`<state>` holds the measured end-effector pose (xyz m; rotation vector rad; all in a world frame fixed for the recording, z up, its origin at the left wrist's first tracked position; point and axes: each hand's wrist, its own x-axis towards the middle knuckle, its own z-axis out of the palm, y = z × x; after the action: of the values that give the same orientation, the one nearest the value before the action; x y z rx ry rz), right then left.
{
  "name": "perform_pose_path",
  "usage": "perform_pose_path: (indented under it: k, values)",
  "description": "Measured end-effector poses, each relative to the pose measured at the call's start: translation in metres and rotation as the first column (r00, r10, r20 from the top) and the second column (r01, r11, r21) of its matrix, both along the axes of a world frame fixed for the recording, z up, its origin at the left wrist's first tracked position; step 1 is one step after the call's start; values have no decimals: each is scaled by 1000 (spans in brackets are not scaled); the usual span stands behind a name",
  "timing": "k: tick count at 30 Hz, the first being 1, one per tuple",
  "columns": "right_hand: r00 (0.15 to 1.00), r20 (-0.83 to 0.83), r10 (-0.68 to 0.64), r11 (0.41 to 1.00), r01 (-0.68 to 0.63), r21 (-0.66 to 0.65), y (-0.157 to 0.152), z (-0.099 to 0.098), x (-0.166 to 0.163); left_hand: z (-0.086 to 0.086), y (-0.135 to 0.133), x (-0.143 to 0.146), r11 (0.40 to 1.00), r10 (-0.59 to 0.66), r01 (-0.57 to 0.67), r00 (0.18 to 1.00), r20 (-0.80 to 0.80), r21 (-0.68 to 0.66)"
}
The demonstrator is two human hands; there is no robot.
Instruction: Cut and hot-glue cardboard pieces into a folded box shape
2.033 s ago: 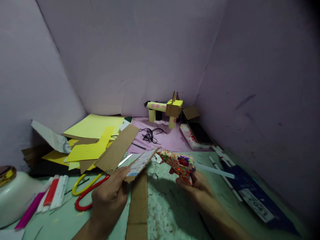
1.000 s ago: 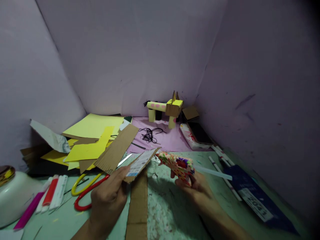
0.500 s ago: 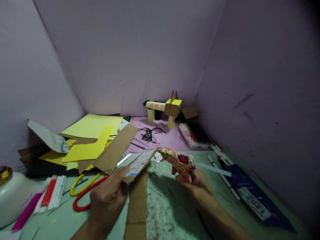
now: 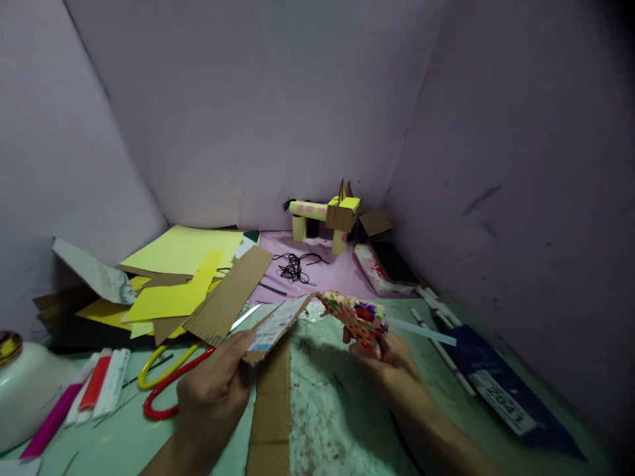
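Observation:
My left hand (image 4: 215, 390) pinches a small piece of cardboard (image 4: 278, 327) with a printed white label, held tilted above the table. My right hand (image 4: 384, 360) is wrapped round the handle of a flower-patterned glue gun (image 4: 354, 317). A translucent glue stick (image 4: 421, 330) juts from the back of the gun. The nozzle points left and meets the far corner of the cardboard; whether it touches, I cannot tell. Beneath the cardboard runs a long brown cardboard strip (image 4: 270, 416) on the table.
Scissors (image 4: 161, 413) with red and yellow handles lie by my left hand, near several markers (image 4: 96, 383). Yellow paper (image 4: 171, 301) and cardboard scraps are piled behind. At the back stand a yellow paper animal (image 4: 325, 211), black string (image 4: 294, 268) and a phone (image 4: 394, 262). A blue packet (image 4: 510, 390) lies right.
Almost nothing differs. The view has shifted very slightly, while both hands keep the cardboard and the glue gun in the same position.

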<state>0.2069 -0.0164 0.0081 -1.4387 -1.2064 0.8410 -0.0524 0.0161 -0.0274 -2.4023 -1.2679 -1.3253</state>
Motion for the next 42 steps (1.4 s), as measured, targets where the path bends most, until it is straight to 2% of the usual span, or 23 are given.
perform_pose_path:
  k: [10, 20, 24, 25, 27, 29, 31, 33, 36, 39, 42]
  values:
    - [999, 26, -29, 1000, 29, -2, 2, -4, 3, 3, 0, 2, 1000, -10, 10, 1000, 22, -3]
    - [998, -46, -31, 999, 32, 24, 5, -6, 4, 6, 2, 4, 1000, -12, 12, 999, 49, -1]
    - [979, -192, -65, 998, 65, -2, 8, -4, 9, 16, -2, 7, 997, -52, 60, 986, 161, -44]
    - [971, -226, -82, 997, 80, -18, 10, -3, 11, 20, -4, 8, 995, -48, 67, 973, 224, -78]
    - [961, -255, -112, 994, 104, -42, 14, -2, 17, 29, -10, 12, 969, 18, 76, 926, 377, -234]
    - [960, -256, -116, 993, 105, -57, 18, -3, 20, 38, -16, 17, 878, 118, 159, 842, 526, -452]
    - [962, -251, -111, 992, 92, -86, 24, -6, 21, 43, -22, 23, 722, 196, 335, 740, 643, -606]
    - [969, -229, -98, 990, 72, -120, 28, -11, 20, 45, -27, 27, 548, 270, 498, 654, 706, -671]
    - [985, -156, -68, 987, 44, -153, 31, -12, 22, 42, -31, 31, 338, 377, 607, 613, 695, -719]
    - [997, -41, -71, 986, 64, -157, 23, 1, 28, 38, -33, 32, 225, 412, 670, 593, 692, -708]
    - [976, 139, -168, 980, 181, -84, 3, 20, 25, 38, -35, 34, 198, 428, 744, 520, 739, -638]
